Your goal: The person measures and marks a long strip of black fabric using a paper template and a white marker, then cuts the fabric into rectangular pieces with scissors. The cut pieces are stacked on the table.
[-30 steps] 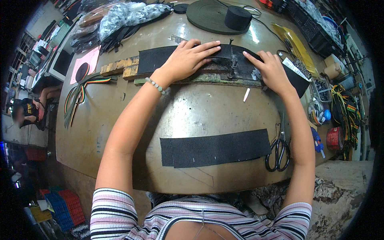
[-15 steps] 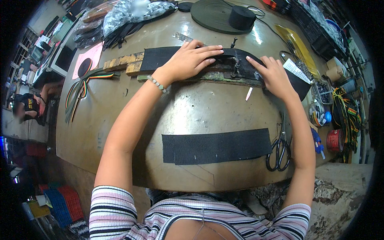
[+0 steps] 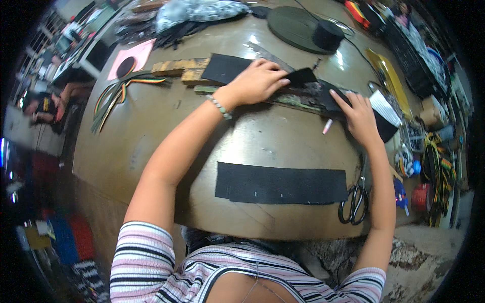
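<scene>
A wide black webbing strip (image 3: pixel 225 68) lies along a narrow wooden jig (image 3: pixel 194 73). Its right end is lifted and tilted, pinched between the thumb and fingers of my left hand (image 3: pixel 255 83). A gap separates it from a second length of black webbing (image 3: pixel 386 129) on the right. On that length rests my right hand (image 3: pixel 361 116), index finger stretched out and the others slightly bent. Dark metal fittings stand at the gap, partly hidden. Closer to me lie flat black webbing pieces (image 3: pixel 283 184), overlapping. A small pale marker (image 3: pixel 327 126) sits below the jig.
Black-handled scissors (image 3: pixel 356 199) lie by my right forearm. Behind the jig are a metal ruler (image 3: pixel 273 56) and a large webbing roll (image 3: pixel 293 30). Striped cords (image 3: pixel 113 98) and pink paper (image 3: pixel 134 58) are at the left. A yellow plastic sheet (image 3: pixel 389 76) lies right.
The strip under my left hand now has its right end raised, parted from the webbing under my right hand. The whole view has shifted and tilted slightly.
</scene>
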